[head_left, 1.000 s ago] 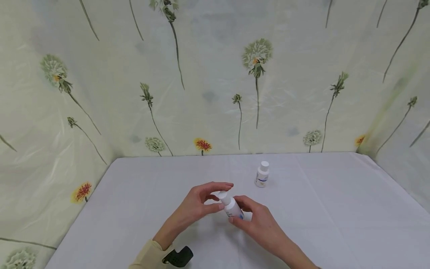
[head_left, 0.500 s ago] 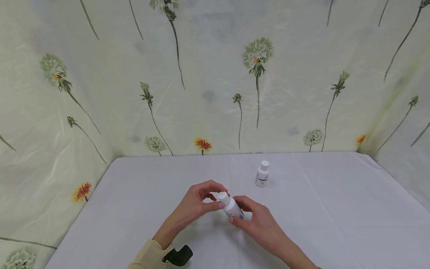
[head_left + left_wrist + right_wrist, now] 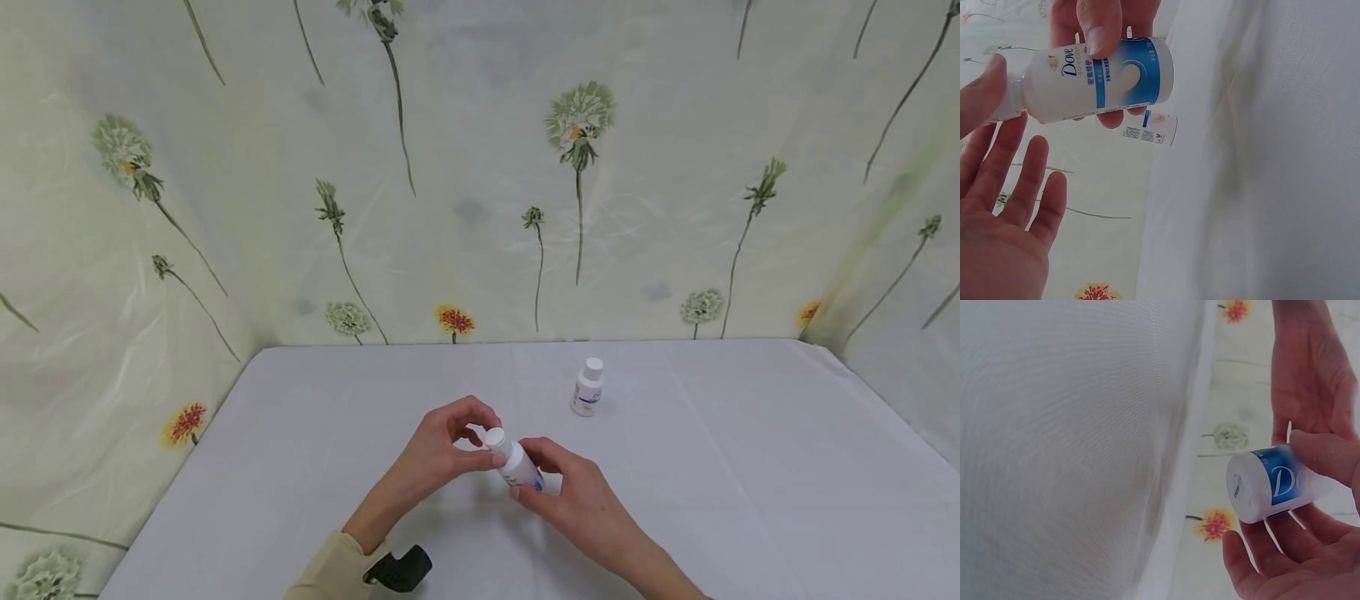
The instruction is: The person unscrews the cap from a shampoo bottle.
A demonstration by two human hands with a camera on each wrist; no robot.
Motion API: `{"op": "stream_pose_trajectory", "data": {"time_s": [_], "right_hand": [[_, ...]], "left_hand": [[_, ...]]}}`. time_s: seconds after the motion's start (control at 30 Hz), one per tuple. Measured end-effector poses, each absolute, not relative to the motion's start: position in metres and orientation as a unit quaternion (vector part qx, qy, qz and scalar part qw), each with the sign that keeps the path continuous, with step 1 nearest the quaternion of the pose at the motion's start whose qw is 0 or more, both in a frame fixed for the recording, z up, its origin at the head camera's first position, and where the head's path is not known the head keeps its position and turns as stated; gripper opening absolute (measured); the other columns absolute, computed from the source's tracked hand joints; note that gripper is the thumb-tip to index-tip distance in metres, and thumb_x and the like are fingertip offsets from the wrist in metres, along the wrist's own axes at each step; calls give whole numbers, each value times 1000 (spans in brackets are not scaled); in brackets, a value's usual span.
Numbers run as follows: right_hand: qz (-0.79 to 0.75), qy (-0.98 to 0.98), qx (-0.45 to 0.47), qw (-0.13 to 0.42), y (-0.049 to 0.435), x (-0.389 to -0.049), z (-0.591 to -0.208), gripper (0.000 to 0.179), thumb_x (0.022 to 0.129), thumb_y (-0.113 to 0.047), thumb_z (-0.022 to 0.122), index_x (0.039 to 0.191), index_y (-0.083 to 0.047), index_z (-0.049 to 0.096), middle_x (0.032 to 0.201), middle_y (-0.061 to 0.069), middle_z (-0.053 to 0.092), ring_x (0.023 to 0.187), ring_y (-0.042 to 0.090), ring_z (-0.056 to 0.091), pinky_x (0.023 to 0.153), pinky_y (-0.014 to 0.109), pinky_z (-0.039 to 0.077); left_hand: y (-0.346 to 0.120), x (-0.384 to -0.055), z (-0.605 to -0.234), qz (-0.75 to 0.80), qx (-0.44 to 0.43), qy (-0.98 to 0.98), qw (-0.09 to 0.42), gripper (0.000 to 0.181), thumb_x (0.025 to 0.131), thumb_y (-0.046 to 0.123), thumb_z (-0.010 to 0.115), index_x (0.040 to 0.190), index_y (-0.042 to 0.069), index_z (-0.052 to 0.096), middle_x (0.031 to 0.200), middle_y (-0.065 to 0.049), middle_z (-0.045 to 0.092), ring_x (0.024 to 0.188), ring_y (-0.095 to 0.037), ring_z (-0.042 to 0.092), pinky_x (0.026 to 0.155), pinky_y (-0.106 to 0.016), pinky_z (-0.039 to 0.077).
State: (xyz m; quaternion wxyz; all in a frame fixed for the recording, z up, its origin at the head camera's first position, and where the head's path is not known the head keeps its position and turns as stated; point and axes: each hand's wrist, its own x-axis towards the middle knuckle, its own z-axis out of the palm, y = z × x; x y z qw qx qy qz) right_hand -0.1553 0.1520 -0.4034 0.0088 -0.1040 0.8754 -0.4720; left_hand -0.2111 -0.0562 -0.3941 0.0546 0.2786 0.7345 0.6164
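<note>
Bottle (image 3: 522, 469) is held tilted over the table (image 3: 712, 483) by the right hand (image 3: 573, 492); its cap (image 3: 495, 438) is pinched by the left hand (image 3: 438, 446). Probably light, stiff, slick plastic; best gripped firmly round the middle.

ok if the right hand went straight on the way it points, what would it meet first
Probably the left hand, at the cap of the held Dove bottle, though depth is unclear.

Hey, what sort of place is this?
Possibly a makeshift filming booth: glossy, pale, flower-printed sheeting lines the back and sides of a white cloth-covered table, where a small white plastic bottle stands.
</note>
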Motion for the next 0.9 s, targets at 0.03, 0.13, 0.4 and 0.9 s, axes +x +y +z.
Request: {"op": "stream_pose_trajectory", "data": {"time_s": [0.03, 0.13, 0.4, 0.9], "right_hand": [[-472, 875, -103, 9, 152, -155, -403, 40, 84, -20, 79, 120, -27, 63, 110, -12, 65, 104, 12, 60, 94, 48, 46], [-472, 876, -101, 11, 152, -155, -403, 40, 84, -19, 79, 120, -26, 63, 110, -11, 66, 104, 13, 60, 94, 49, 46], [-469, 878, -92, 15, 151, -155, -402, 41, 83, -18, 79, 120, -26, 63, 110, -11, 65, 104, 13, 60, 94, 48, 47], [-480, 872, -89, 23, 153, -155, -401, 42, 85, -22, 78, 123, -26, 62, 113, -11, 65, 108, 13, 60, 98, 54, 43]], "left_hand": [[-56, -211, -394, 617, 278, 734, 55, 30, 78, 11, 84, 101, 12, 65, 99, -1, 66, 95, -19, 57, 87, -48, 48], [-56, -210, -394, 618, 277, 734, 56, 30, 79, 12, 83, 103, 12, 65, 100, -1, 66, 95, -19, 58, 86, -42, 49], [-56, -210, -395, 618, 282, 731, 68, 29, 82, 17, 82, 109, 19, 72, 109, -3, 68, 100, -19, 58, 87, -49, 49], [-59, -211, -395, 655, 333, 669, 111, 43, 90, 9, 71, 131, 18, 60, 132, -1, 62, 127, -23, 52, 102, -42, 42]]}}
